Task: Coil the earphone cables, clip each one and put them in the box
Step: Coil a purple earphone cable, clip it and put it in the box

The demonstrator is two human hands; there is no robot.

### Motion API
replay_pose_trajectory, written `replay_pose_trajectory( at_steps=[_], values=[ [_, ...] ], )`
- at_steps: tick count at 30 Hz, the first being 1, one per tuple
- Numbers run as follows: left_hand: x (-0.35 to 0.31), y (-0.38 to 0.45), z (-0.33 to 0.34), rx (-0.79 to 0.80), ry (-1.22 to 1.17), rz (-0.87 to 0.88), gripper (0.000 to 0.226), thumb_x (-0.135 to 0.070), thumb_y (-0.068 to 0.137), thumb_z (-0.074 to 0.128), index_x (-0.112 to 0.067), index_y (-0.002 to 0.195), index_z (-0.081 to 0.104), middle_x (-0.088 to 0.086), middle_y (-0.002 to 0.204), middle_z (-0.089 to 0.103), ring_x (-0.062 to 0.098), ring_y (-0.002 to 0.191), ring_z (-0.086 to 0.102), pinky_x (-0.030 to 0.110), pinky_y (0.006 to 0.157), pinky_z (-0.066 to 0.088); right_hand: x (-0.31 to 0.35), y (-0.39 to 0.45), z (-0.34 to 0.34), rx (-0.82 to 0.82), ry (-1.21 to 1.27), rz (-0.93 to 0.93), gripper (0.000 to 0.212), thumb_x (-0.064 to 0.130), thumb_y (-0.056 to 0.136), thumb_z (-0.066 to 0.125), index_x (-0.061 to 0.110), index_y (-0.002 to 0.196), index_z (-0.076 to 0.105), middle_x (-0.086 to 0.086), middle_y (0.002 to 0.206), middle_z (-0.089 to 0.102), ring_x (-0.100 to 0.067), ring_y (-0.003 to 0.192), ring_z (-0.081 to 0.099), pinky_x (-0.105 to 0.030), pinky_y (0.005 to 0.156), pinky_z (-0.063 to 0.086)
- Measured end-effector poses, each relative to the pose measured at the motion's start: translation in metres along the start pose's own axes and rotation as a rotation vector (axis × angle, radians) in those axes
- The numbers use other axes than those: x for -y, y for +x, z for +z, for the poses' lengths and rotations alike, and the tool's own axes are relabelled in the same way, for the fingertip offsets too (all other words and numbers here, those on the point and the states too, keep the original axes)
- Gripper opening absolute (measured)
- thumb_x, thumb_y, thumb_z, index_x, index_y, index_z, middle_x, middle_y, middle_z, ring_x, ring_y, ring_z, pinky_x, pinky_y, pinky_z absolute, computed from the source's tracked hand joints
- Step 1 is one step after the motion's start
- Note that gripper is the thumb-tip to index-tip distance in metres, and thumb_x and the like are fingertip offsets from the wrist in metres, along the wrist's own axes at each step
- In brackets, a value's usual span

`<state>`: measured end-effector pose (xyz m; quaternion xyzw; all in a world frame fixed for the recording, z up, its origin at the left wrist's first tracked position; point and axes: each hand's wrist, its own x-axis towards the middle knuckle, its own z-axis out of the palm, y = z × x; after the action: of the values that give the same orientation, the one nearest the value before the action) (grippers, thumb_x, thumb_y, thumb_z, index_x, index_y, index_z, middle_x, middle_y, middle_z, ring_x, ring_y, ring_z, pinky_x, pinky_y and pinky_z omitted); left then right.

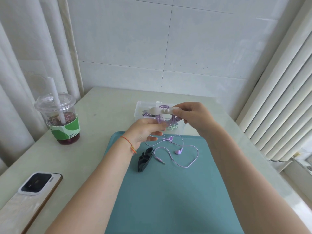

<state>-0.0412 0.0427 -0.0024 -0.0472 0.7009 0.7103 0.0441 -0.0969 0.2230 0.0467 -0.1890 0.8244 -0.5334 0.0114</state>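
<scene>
My right hand [194,115] pinches a white clip [159,110] at its right end, held above the clear plastic box [138,109]. My left hand [143,130] holds a coil of purple earphone cable [159,119] just under the clip. Inside the box lie purple and green cables, partly hidden by my hands. Another purple earphone [179,152] lies loose on the teal tray [168,191], its plug [163,161] beside a black clip [145,158].
A plastic cup [59,119] with a dark drink and a straw stands at the left on the pale table [94,107]. A phone [30,195] lies face down at the near left. A radiator [278,107] runs along the right.
</scene>
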Motion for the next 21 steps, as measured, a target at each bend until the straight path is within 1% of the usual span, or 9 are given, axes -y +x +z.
replay_pose_trajectory(
  at_steps=[3,6,8,10,13,15,17,19,21],
  values=[
    [-0.013,-0.002,-0.015,-0.043,0.029,-0.027,0.025,-0.015,0.086,0.071,-0.009,0.11,0.068,0.006,0.093,0.071,0.014,0.076,0.064,0.025,0.068,0.052,0.004,0.008,-0.011,-0.02,0.01,0.011,0.014,0.029,0.082,0.075,0.017,0.09,0.076,0.0,0.069,0.066,-0.013,0.068,0.048,-0.025,0.06,0.036],
    [-0.028,0.007,-0.028,-0.314,0.112,0.071,0.008,-0.016,0.088,0.064,-0.012,0.093,0.069,0.003,0.081,0.069,0.012,0.063,0.061,0.023,0.058,0.049,0.012,0.021,-0.017,-0.044,0.05,0.054,0.024,0.036,0.077,0.078,0.016,0.09,0.076,0.0,0.073,0.064,-0.013,0.069,0.046,-0.027,0.064,0.036],
    [-0.029,0.022,-0.041,-0.569,0.294,0.176,0.011,-0.02,0.086,0.061,-0.016,0.084,0.071,0.002,0.082,0.07,0.017,0.072,0.062,0.027,0.069,0.051,0.015,0.032,-0.017,-0.049,0.084,0.094,0.03,0.037,0.076,0.079,0.013,0.093,0.076,-0.002,0.078,0.063,-0.013,0.069,0.048,-0.026,0.064,0.038],
    [-0.026,0.035,-0.053,-0.672,0.492,0.176,0.016,-0.022,0.086,0.057,-0.018,0.092,0.072,0.0,0.09,0.069,0.021,0.087,0.061,0.03,0.082,0.049,0.014,0.048,-0.015,-0.041,0.081,0.129,0.027,0.031,0.082,0.074,0.007,0.096,0.075,-0.006,0.08,0.065,-0.013,0.069,0.049,-0.025,0.064,0.039],
    [-0.018,0.049,-0.062,-0.577,0.504,0.099,0.015,-0.018,0.085,0.057,-0.023,0.097,0.066,0.001,0.091,0.064,0.022,0.085,0.061,0.028,0.078,0.047,0.007,0.072,-0.009,-0.01,-0.018,0.181,0.021,0.022,0.085,0.071,0.003,0.092,0.074,-0.009,0.079,0.065,-0.014,0.066,0.051,-0.025,0.062,0.042],
    [-0.013,0.056,-0.063,-0.512,0.407,0.093,0.016,-0.014,0.085,0.058,-0.024,0.094,0.066,0.004,0.088,0.066,0.019,0.072,0.062,0.027,0.067,0.05,0.002,0.088,0.0,0.041,-0.096,0.24,0.024,0.029,0.081,0.073,0.006,0.087,0.074,-0.008,0.078,0.066,-0.017,0.068,0.053,-0.031,0.065,0.042],
    [-0.007,0.058,-0.06,-0.493,0.326,0.096,0.018,-0.01,0.086,0.058,-0.021,0.097,0.067,0.003,0.084,0.063,0.016,0.064,0.058,0.025,0.056,0.048,-0.002,0.098,0.01,0.116,-0.17,0.292,0.034,0.031,0.08,0.073,-0.001,0.092,0.072,-0.007,0.073,0.063,-0.022,0.07,0.05,-0.035,0.065,0.039],
    [-0.002,0.06,-0.06,-0.503,0.274,0.111,0.02,-0.009,0.087,0.057,-0.019,0.1,0.067,0.002,0.082,0.061,0.015,0.063,0.055,0.025,0.054,0.046,-0.004,0.105,0.022,0.218,-0.282,0.322,0.041,0.03,0.082,0.07,-0.009,0.093,0.068,-0.006,0.067,0.057,-0.023,0.067,0.045,-0.034,0.062,0.036],
    [0.001,0.062,-0.061,-0.508,0.256,0.126,0.019,-0.01,0.087,0.057,-0.022,0.098,0.067,0.001,0.083,0.061,0.016,0.066,0.055,0.027,0.058,0.048,-0.004,0.106,0.034,0.303,-0.386,0.34,0.035,0.027,0.086,0.068,-0.008,0.088,0.067,-0.006,0.066,0.055,-0.023,0.063,0.043,-0.028,0.055,0.035]
  ],
)
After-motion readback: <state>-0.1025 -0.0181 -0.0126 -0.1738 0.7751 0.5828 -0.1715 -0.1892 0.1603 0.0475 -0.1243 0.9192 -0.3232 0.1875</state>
